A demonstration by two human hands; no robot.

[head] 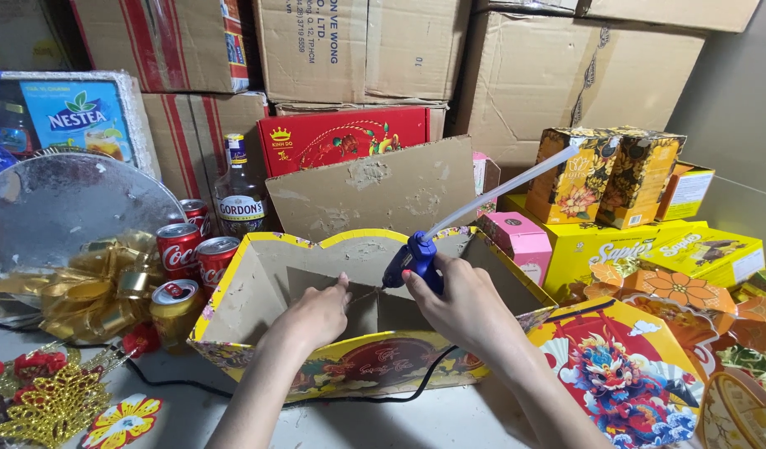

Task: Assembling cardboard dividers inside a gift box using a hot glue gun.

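We are gripping a blue glue gun (413, 259) in our right hand (458, 303), nozzle down inside the yellow-edged cardboard box (233, 291); our left hand (316, 312) is pressing its inner wall. Red soda cans (179, 248) are standing just beside it on the desk (383, 424).

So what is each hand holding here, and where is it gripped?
The right hand grips the blue glue gun by its handle, nozzle inside the yellow-edged box. The left hand holds nothing; it presses against the cardboard inside.
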